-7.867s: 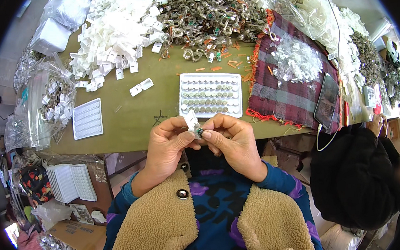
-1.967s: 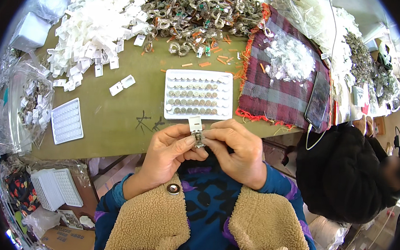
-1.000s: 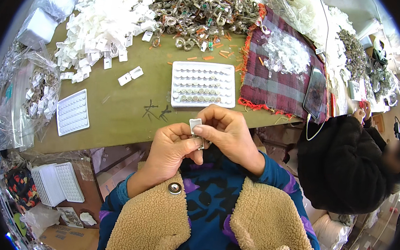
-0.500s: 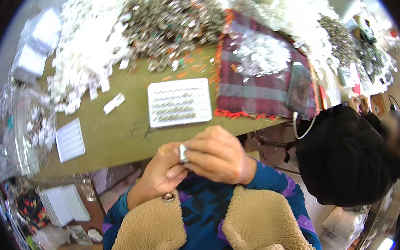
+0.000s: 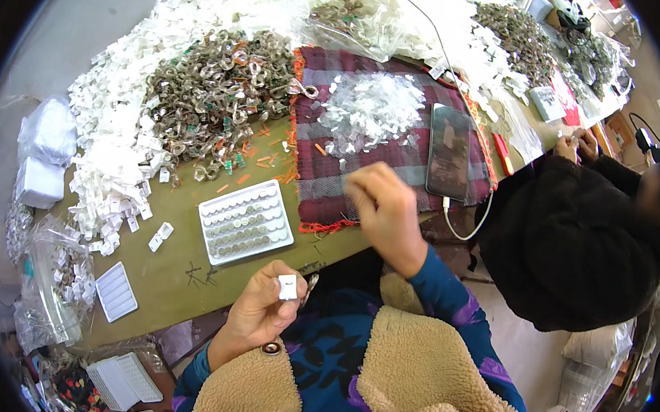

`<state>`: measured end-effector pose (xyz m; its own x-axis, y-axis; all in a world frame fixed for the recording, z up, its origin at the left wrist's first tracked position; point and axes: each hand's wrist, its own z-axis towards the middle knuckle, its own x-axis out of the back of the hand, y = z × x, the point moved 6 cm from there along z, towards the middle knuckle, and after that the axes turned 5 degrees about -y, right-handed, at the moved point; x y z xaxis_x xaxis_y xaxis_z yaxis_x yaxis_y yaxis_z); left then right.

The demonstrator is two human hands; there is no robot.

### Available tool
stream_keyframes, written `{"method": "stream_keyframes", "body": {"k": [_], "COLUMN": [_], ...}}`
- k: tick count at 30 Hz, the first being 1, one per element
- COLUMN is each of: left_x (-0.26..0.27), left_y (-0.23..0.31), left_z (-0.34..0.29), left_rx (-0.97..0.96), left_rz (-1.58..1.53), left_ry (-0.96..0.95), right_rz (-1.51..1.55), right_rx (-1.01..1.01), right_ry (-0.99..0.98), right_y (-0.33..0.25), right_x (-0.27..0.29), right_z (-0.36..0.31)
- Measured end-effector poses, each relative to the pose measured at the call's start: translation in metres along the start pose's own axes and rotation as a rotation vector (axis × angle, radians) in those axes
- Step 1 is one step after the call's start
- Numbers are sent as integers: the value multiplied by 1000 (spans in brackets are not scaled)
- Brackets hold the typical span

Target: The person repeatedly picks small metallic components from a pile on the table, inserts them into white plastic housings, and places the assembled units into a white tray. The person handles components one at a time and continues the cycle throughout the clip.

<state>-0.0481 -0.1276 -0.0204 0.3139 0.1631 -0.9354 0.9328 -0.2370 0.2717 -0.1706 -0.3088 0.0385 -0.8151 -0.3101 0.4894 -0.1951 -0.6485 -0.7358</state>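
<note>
My left hand [image 5: 261,307] is closed in front of my chest, pinching a small white square piece [image 5: 287,286] with a dark slit-like mark near its middle. Beside the fingers shows a thin shiny bit [image 5: 310,286], too small to name. My right hand [image 5: 385,210] is lifted over the lower edge of a plaid cloth [image 5: 323,194]; motion smears its fingers, and whether they hold anything is unclear. On the cloth lies a heap of small clear flakes [image 5: 372,109]. Left of it, a white tray [image 5: 287,237] bears rows of small round pieces.
A pile of shiny rings or loops [image 5: 214,96] and a bank of white pieces [image 5: 111,131] cover the far side. A phone [image 5: 449,153] with a white cable lies on the cloth. Another white tray [image 5: 116,292] sits left. A person in black [image 5: 567,240] works at right.
My right hand has left my left hand and moved up and right toward the cloth. The white piece stays in my left hand, now plainly showing. The view has shifted.
</note>
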Motion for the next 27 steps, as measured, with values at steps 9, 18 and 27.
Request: {"method": "stream_keyframes", "body": {"k": [9, 18, 27], "left_x": [19, 14, 0], "left_y": [12, 16, -2], "left_z": [-10, -40, -45], "left_rx": [-120, -269, -334], "left_rz": [271, 221, 226], "left_ry": [145, 213, 302], "right_rz": [-348, -612, -139], "right_rx": [-84, -14, 111], "right_ry": [-72, -33, 2], "right_y": [32, 63, 75], "right_x": [-27, -28, -22], "right_z": [24, 14, 8]}}
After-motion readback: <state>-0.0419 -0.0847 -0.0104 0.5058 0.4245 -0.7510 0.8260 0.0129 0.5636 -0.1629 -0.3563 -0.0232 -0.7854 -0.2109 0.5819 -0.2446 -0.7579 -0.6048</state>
